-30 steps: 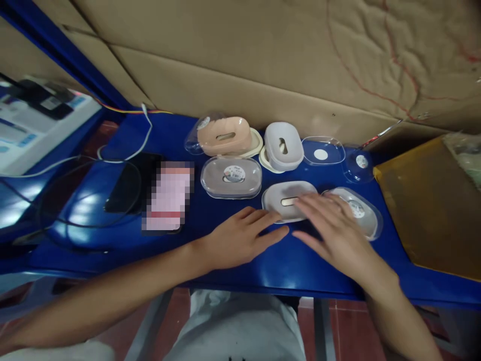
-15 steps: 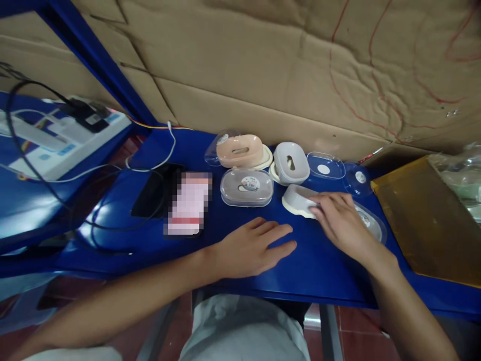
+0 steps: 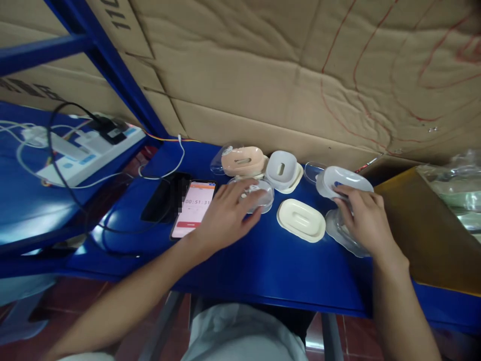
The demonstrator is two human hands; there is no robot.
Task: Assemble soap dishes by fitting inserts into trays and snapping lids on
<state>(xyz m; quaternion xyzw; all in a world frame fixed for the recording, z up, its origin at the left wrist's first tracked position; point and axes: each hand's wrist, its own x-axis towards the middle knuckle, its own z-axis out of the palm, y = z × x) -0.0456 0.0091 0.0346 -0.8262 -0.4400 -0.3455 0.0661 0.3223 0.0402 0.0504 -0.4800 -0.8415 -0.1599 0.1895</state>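
My right hand (image 3: 363, 213) pinches a light grey soap dish tray (image 3: 343, 181) and holds it tilted above a clear lid (image 3: 343, 233). Left of that lid, a cream soap dish base (image 3: 301, 220) lies flat on the blue table. My left hand (image 3: 231, 213) reaches over a clear-lidded grey soap box (image 3: 265, 195), its fingers apart; I cannot tell whether they touch it. Behind stand a peach soap dish (image 3: 242, 161) and another grey soap dish (image 3: 281, 170), the latter on a cream base. Another clear lid (image 3: 313, 170) lies partly hidden behind the held tray.
A phone (image 3: 191, 208) showing a timer lies left of my left hand, beside a dark flat object (image 3: 160, 200). Cables and a white power strip (image 3: 93, 155) are farther left. A cardboard box (image 3: 428, 230) with clear plastic stands right; a cardboard wall (image 3: 244, 75) closes the back.
My right hand has lifted the grey tray off its cream base and moved it right and back. My left hand has moved left and back, over the lidded soap box. The view has shifted slightly.
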